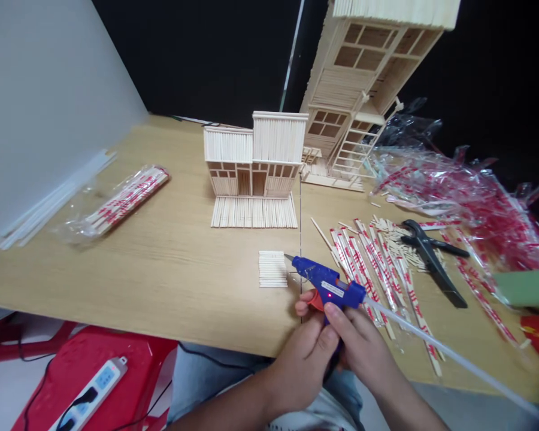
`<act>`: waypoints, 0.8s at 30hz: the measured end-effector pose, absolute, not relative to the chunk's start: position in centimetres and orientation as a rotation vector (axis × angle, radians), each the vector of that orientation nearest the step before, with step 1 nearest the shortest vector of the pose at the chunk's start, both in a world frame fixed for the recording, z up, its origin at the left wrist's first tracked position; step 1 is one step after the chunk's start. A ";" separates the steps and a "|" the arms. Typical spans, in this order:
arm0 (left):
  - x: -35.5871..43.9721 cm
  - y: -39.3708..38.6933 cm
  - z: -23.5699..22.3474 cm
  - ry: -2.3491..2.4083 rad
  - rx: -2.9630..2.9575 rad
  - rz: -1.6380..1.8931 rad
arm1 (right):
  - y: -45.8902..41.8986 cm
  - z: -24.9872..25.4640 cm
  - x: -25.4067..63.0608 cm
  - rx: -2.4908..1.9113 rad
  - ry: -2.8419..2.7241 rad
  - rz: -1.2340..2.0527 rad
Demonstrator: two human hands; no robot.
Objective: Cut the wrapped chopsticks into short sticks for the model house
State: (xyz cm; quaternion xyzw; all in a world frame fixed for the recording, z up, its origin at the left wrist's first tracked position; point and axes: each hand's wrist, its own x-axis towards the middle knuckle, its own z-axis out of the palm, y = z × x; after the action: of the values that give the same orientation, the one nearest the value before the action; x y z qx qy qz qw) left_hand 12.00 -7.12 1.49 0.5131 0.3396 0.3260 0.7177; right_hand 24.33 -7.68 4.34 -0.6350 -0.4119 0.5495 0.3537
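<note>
Both of my hands are wrapped round a blue hot glue gun point(317, 272) with an orange trigger and a lit red light. My left hand point(305, 353) grips the handle from the left, fingers by the trigger. On the other side my right hand point(359, 338) closes on the handle, its thumb near the light. A long translucent glue stick point(431, 341) runs out of the gun's back toward the lower right. The nozzle points left, close to the right edge of a small flat panel of short wooden sticks point(273, 269) lying on the table.
A small stick house point(256, 170) stands behind the panel, with a taller stick house point(359, 96) at back right. Wrapped chopsticks point(363, 263), black cutters point(433, 257) and plastic wrappers point(471, 191) lie right. A chopstick bundle point(126, 200) lies left; a power strip point(92, 395) rests on a red stool point(117, 341).
</note>
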 end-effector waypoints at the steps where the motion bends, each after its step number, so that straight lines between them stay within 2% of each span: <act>1: 11.4 -6.8 2.0 0.777 1.298 0.679 | -7.4 4.3 24.6 -1.583 -1.078 1.418; 4: 8.5 -5.2 3.8 0.794 1.809 0.468 | -6.6 4.1 25.5 -1.460 -1.072 1.481; 7: 4.6 -2.6 5.7 0.887 2.156 0.412 | -6.1 4.1 26.2 -1.386 -1.025 1.596; 12: -1.5 4.4 7.1 1.527 2.008 0.856 | -5.4 4.2 26.4 -1.493 -1.115 1.539; 17: -3.4 9.8 4.9 1.670 1.819 1.247 | -4.3 3.7 25.9 -1.595 -1.221 1.400; 20: -3.2 10.5 3.3 1.681 1.840 1.318 | -4.0 3.5 25.9 -1.666 -1.290 1.312; 24: -3.5 9.7 2.3 1.716 1.942 1.239 | -4.0 3.3 26.2 -1.748 -1.418 1.250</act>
State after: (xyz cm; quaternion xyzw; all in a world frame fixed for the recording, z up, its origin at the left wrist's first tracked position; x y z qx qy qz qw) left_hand -3.55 9.73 2.28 0.6700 0.5920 0.4273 0.1344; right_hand 26.20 -3.97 3.26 -0.6519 -0.5287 0.4660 0.2798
